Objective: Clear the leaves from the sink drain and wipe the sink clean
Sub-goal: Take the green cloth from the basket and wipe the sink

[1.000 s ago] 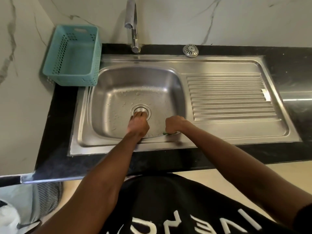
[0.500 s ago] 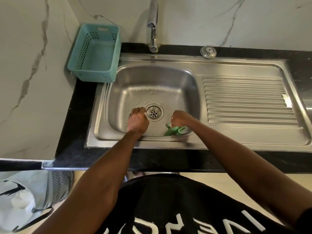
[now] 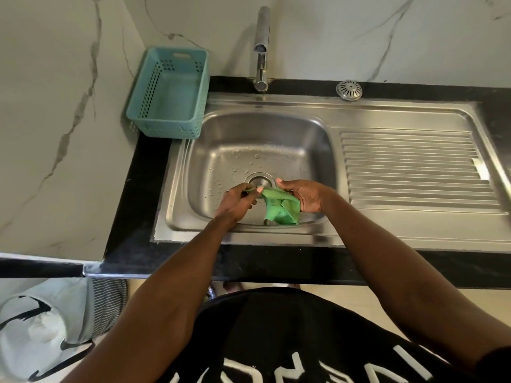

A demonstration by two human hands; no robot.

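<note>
Sink (image 3: 179, 217) work has shifted from drain to wiping: a green cloth (image 3: 280, 207), bunched low by the right hand (image 3: 305, 196) a moment ago, is now lifted over the near basin and stretched between both hands. The left hand (image 3: 237, 199) pinches one corner; the right grips the other edge. Beyond, the drain (image 3: 260, 180) shows no leaves, only droplets, so wiping seems next.

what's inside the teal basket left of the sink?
Nothing visible inside the teal basket: its floor shows bare and the perforated walls are unobstructed. The near wall hides a strip of floor just behind it, so a flat item there can't be ruled out.
</note>
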